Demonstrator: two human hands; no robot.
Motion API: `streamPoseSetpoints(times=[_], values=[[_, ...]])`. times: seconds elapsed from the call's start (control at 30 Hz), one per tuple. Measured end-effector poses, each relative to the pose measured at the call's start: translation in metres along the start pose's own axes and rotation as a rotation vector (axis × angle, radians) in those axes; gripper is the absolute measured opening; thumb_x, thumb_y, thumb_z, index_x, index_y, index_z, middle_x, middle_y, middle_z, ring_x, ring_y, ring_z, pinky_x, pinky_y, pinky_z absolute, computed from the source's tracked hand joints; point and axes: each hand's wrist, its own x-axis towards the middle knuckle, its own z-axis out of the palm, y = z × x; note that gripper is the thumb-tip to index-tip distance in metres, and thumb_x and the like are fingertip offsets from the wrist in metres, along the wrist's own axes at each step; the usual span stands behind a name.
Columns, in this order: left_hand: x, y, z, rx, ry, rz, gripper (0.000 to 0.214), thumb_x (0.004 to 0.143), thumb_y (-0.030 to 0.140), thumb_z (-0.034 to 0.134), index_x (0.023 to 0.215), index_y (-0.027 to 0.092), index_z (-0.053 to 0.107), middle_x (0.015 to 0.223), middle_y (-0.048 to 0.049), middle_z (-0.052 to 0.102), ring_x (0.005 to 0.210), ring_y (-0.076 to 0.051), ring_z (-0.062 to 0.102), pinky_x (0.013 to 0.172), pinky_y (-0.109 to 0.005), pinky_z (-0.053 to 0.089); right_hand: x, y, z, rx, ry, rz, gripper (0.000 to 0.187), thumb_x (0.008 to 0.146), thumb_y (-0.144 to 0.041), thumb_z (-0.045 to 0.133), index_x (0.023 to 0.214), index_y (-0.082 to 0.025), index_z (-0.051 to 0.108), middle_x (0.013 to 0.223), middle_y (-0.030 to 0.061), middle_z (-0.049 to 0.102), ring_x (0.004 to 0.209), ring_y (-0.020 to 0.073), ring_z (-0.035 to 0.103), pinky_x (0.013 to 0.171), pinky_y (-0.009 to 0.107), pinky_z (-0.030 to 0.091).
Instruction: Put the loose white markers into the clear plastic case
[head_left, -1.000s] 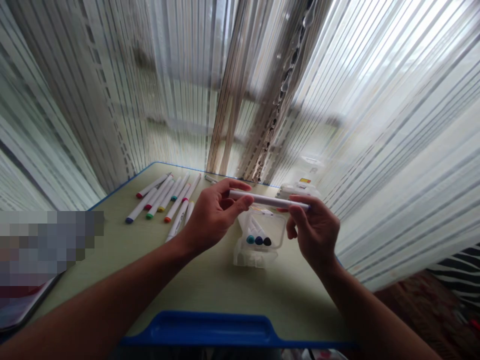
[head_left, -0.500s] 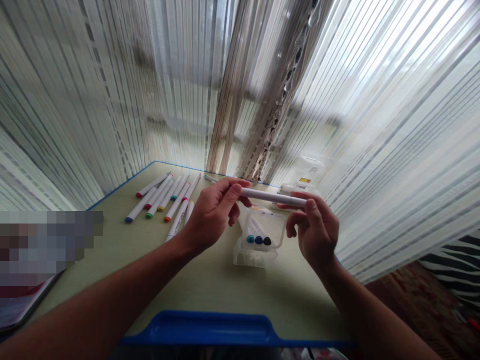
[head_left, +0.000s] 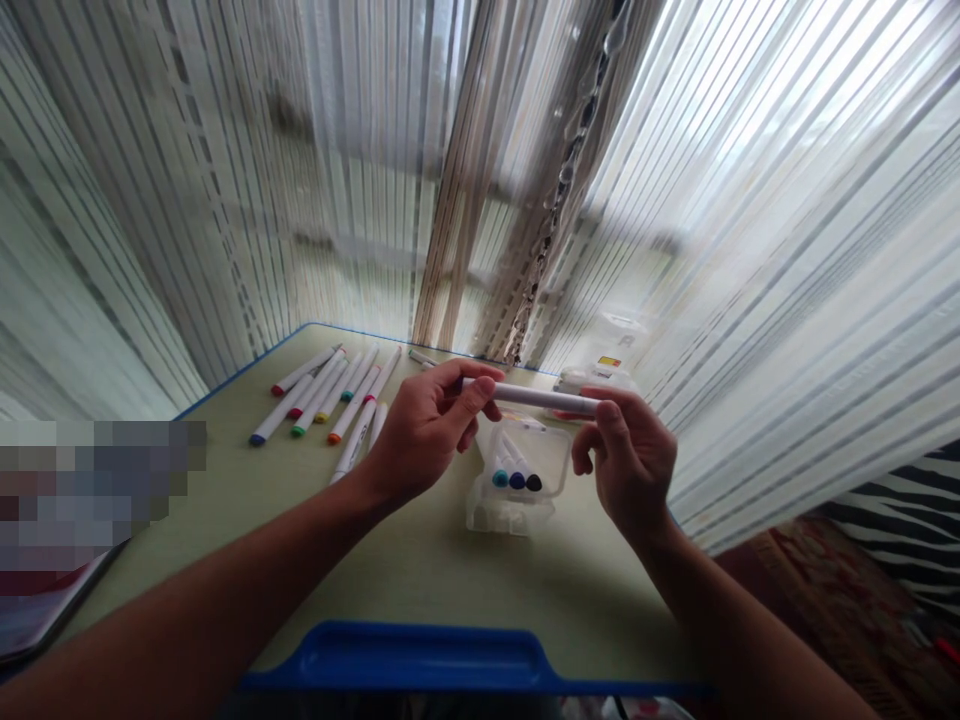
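Note:
A white marker [head_left: 541, 396] is held level above the table, one end in each hand. My left hand [head_left: 435, 415] pinches its left end between thumb and fingers. At its right end, the thumb and fingers of my right hand [head_left: 634, 445] close on it. Below the marker stands a clear plastic case [head_left: 551, 470] holding markers with teal, blue and black ends [head_left: 517, 480]. Left of my left hand, several white markers [head_left: 330, 395] with coloured ends lie spread on the table.
The pale green table [head_left: 420, 580] has a blue rim with a moulded blue tray [head_left: 427, 655] at its front. Behind my right hand is another clear container [head_left: 600, 375]. String curtains [head_left: 360, 180] hang along the back. A dark-edged object [head_left: 75, 610], partly blurred out, sits at the left.
The marker has shifted slightly left and a little down, farther into my left hand's grip. My right fingertips have moved slightly left with it. The case and loose markers have stayed put.

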Motion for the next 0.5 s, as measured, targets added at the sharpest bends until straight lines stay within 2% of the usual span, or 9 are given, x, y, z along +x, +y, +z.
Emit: streamPoseSetpoints(times=[0.23,0.37,0.5], values=[[-0.0016,-0.0003,-0.0008,0.024,-0.010,-0.023,0.026,0.080,0.026,0.082,0.098,0.011,0.070,0.069,0.0004,0.068,0.051,-0.004,0.053,0.045,-0.014,0.039,0.0009,-0.0035,0.0015,-0.109,0.003,-0.055,0.012,0.089,-0.027,0.073,0.095,-0.017,0.071,0.058,-0.0051,0.061,0.033,0.0071,0.052,0.030,0.018,0.036],[-0.0018,-0.0018,-0.0014,0.009,-0.026,-0.032,0.026,0.078,0.024,0.084,0.096,0.012,0.070,0.068,0.0006,0.068,0.056,-0.005,0.056,0.046,-0.012,0.039,0.0009,-0.0032,0.0016,-0.115,0.007,-0.059,0.013,0.086,-0.027,0.076,0.093,-0.018,0.071,0.062,-0.0042,0.063,0.034,0.0069,0.053,0.029,0.018,0.036],[-0.0011,-0.0022,-0.0011,0.015,-0.012,-0.029,0.025,0.080,0.027,0.082,0.097,0.012,0.069,0.067,0.0008,0.067,0.051,-0.005,0.052,0.044,-0.014,0.039,0.0002,-0.0039,0.0027,-0.122,0.008,-0.063,0.013,0.088,-0.029,0.074,0.094,-0.018,0.069,0.063,-0.0037,0.065,0.033,0.0066,0.052,0.029,0.018,0.036]])
